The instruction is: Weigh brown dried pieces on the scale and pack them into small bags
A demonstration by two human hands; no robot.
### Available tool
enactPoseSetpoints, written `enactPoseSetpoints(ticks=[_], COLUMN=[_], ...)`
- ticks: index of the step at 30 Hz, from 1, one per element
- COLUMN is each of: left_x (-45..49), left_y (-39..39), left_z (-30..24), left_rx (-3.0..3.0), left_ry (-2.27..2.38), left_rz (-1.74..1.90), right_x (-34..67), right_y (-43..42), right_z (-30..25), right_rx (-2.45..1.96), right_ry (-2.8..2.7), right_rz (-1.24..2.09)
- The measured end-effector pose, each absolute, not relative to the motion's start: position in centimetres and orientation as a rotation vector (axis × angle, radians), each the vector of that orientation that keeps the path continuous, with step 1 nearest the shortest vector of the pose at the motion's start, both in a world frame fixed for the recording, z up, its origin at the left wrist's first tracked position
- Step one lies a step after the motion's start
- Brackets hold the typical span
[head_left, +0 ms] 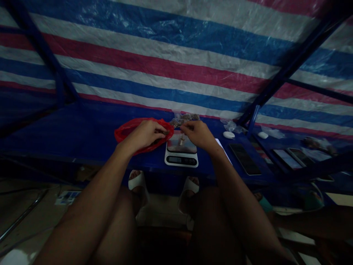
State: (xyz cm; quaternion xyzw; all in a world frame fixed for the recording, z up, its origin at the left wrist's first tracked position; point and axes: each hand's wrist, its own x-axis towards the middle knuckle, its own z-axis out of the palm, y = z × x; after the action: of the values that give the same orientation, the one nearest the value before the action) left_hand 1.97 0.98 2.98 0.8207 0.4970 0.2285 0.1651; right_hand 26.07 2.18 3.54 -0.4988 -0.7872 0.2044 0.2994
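The left hand (147, 133) curls at the red bag (124, 129), the right hand (199, 134) pinches above the scale (181, 161); what either grasps is unclear.

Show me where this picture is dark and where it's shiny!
Head view: dim overall, especially around the legs; head view: pale glints on the striped plastic sheet; head view: the digital scale has a display too faint to read.

A makeshift stall or workspace is suggested; which of these cannot be told. The back is closed off by a striped plastic sheet (165, 66), with blue metal bars (284, 76) before it, and on the blue table (68, 129) a scale (182, 159) is set beside a red bag (128, 130).
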Motion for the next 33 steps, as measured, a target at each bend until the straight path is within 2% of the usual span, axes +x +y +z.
enactPoseSetpoints(ticks=[10,23,33], left_x=[6.7,9.4,10.5], left_y=[2.1,2.4,2.8], left_z=[6.0,6.1,6.0], left_rx=[2.434,2.471,2.509], left_ry=[1.305,1.458,1.267], left_rz=[0.532,0.319,0.361], right_x=[27.2,27.6,28.2], right_y=[3.6,4.2,3.7], right_z=[2.5,2.0,2.6], right_rx=[-1.325,-1.288,-1.285], right_ry=[-1.986,-1.906,-1.845], right_rz=[0.581,0.593,0.631])
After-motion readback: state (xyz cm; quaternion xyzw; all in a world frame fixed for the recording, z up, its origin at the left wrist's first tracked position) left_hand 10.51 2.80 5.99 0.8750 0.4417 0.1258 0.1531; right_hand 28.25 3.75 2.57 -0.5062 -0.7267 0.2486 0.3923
